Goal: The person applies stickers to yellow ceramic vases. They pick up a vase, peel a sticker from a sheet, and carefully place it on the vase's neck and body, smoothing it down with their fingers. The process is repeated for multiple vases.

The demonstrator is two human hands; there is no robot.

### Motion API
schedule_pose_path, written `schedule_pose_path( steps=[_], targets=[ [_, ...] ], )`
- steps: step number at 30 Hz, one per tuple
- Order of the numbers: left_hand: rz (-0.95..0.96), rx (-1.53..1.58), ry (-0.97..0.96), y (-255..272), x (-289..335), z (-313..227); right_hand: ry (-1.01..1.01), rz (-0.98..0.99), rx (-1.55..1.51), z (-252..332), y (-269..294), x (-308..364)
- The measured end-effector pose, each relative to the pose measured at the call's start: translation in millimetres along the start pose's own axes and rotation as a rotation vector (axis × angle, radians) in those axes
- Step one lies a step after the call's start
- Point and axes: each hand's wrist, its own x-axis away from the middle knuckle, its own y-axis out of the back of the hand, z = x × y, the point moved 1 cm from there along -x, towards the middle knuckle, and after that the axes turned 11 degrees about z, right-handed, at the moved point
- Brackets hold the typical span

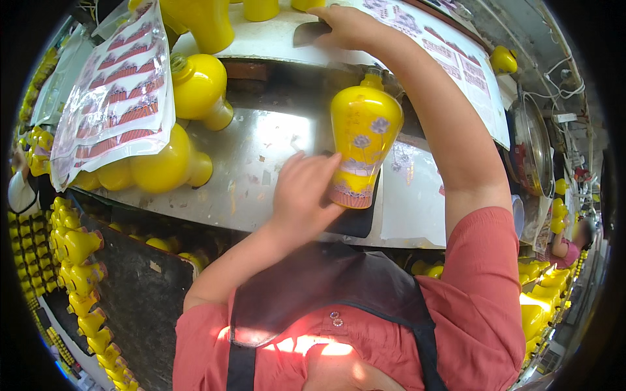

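Observation:
A glossy yellow bottle [365, 120] with purple flowers and a patterned band round its base lies on a dark pad [355, 225], its neck pointing away from me. At the bottle's left side, near the base, my left hand [303, 189] steadies it between thumb and fingers; some fingertips are hidden. My right hand [345, 27] reaches far across to the white tabletop. Between its thumb and fingers is a thin dark grey flat piece [310, 34], like a scraper; slight blur softens the grip.
Printed decal sheets [120, 91] hang at the left, with another sheet [450, 55] at the far right. Plain yellow bottles [199, 85] lie left of the metal worktop [248, 195]. Rows of yellow bottles [81, 260] stand lower left. Another person [567, 247] is at the right edge.

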Motion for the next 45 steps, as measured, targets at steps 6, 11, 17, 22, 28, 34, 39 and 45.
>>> schedule_pose_path(
  steps=[6,11,17,22,28,34,39,45],
  targets=[
    [-0.015,0.011,-0.011,2,-4,-5,0.033,0.013,-0.160,-8,9,-6],
    [-0.014,0.090,0.002,0,-3,-8,0.194,-0.198,-0.770,-3,51,64],
    [0.001,-0.071,-0.084,-9,-11,-20,0.060,-0.312,-1.230,1,36,204],
    [0.006,-0.020,-0.009,-15,-13,-12,-0.546,-0.264,-1.335,19,-30,265],
    [0.162,0.224,0.049,-13,-1,-7,-0.484,-0.082,-1.533,47,-78,281],
    [0.025,-0.166,0.022,-10,-13,-19,-0.292,-0.019,-1.499,50,-83,267],
    [0.128,-0.008,-0.018,4,-8,-15,-0.247,-0.111,-1.105,60,-58,288],
    [0.153,0.432,0.268,5,-26,-17,-0.279,-0.399,-0.851,27,-31,283]
  ],
)
